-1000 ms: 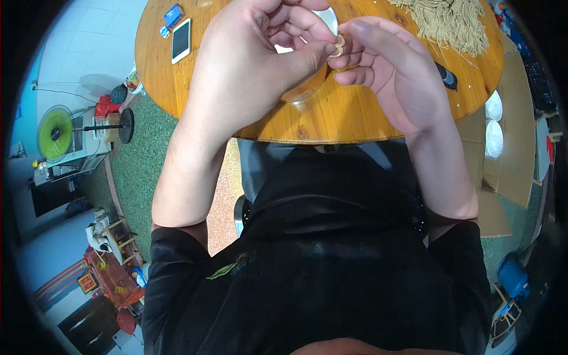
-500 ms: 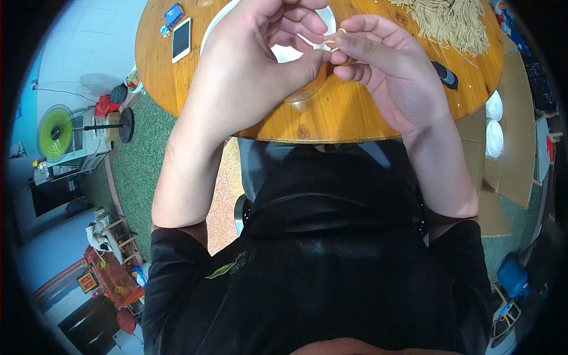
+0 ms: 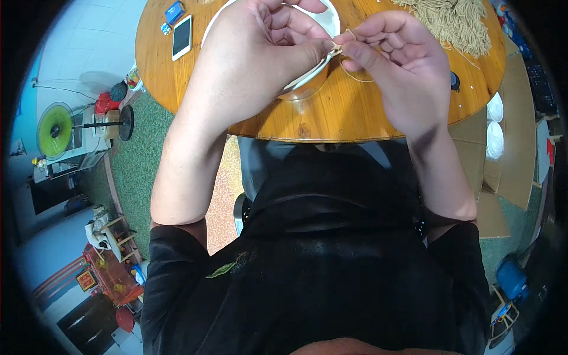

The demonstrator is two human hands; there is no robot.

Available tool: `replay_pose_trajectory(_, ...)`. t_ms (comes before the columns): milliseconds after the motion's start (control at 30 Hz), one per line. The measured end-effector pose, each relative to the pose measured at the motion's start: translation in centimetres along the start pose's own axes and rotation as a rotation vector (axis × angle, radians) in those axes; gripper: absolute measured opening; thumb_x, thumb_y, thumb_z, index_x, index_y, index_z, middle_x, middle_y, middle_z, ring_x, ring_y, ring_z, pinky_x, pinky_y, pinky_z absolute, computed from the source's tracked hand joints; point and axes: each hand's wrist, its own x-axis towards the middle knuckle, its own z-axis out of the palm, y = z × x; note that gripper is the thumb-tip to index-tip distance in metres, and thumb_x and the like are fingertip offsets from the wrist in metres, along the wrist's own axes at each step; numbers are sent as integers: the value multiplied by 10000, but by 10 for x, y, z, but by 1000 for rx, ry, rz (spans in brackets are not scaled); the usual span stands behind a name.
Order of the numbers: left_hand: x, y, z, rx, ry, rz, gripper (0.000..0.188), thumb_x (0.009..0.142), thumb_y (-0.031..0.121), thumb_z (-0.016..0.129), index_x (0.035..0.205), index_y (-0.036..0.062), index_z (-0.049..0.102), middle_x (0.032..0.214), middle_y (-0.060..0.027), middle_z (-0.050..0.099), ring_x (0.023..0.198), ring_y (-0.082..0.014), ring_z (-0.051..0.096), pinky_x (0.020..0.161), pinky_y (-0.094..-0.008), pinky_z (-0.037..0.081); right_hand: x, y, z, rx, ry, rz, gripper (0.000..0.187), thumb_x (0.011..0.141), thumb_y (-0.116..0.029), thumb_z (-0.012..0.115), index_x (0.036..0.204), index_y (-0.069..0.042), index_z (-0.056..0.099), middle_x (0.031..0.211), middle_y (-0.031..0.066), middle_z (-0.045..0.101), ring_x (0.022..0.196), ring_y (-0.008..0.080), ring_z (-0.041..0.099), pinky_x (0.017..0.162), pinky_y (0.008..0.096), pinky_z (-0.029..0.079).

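Note:
A thin beige strand of yarn point(image 3: 358, 79) is pinched between my two hands above the near part of the round wooden table point(image 3: 331, 121). My left hand point(image 3: 254, 53) grips it between thumb and forefinger, its other fingers loosely curled. Thumb and fingertips of my right hand point(image 3: 405, 65) press on the same strand close beside, and a loop of it hangs below them. Behind my left hand is a white dish point(image 3: 332, 18), mostly covered by that hand.
A heap of beige yarn point(image 3: 452, 26) lies at the table's far right. A white phone point(image 3: 182, 39) and a small blue box point(image 3: 174, 12) are on the left. A dark object point(image 3: 454, 81) shows beside my right wrist. Cardboard point(image 3: 515, 136) stands right of the table.
My right hand has turned and its fingertips have closed in on my left thumb. The small loop between the hands has tightened, and a longer loop now hangs below the right fingers.

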Motion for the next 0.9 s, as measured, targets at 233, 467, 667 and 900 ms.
replay_pose_trajectory(233, 38, -56, -17, -210, -357, 903, 319, 940, -150, 716, 1196, -1, 599, 997, -27, 705, 894, -71, 687, 834, -220, 570, -1, -15, 13, -175, 26, 7, 192, 998, 91, 713, 1179, 42, 674, 1105, 127, 779, 1011, 145, 762, 904, 246, 618)
replay_pose_trajectory(467, 43, -62, -12, -171, -302, 1052, 273, 951, -128, 728, 1158, 6, 612, 990, -26, 689, 882, -69, 664, 808, -217, 549, 3, -23, 23, -684, 54, -317, 184, 907, 40, 827, 1064, 4, 738, 989, 68, 775, 891, 142, 763, 803, 252, 610)
replay_pose_trajectory(667, 43, -68, -11, -130, -272, 1155, 244, 961, -121, 720, 1140, 11, 617, 1012, -18, 682, 889, -67, 654, 813, -227, 550, 9, -6, 19, -889, 65, -711, 177, 846, 18, 874, 952, -38, 744, 912, 59, 759, 804, 198, 758, 721, 282, 597)
replay_pose_trajectory(900, 39, -57, -5, -99, -257, 1157, 302, 986, -124, 662, 1251, 10, 606, 1098, -42, 702, 969, -74, 676, 864, -237, 553, 1, 13, 17, -832, 66, -879, 277, 763, -25, 930, 981, -85, 770, 975, 69, 766, 858, 227, 748, 720, 303, 613)
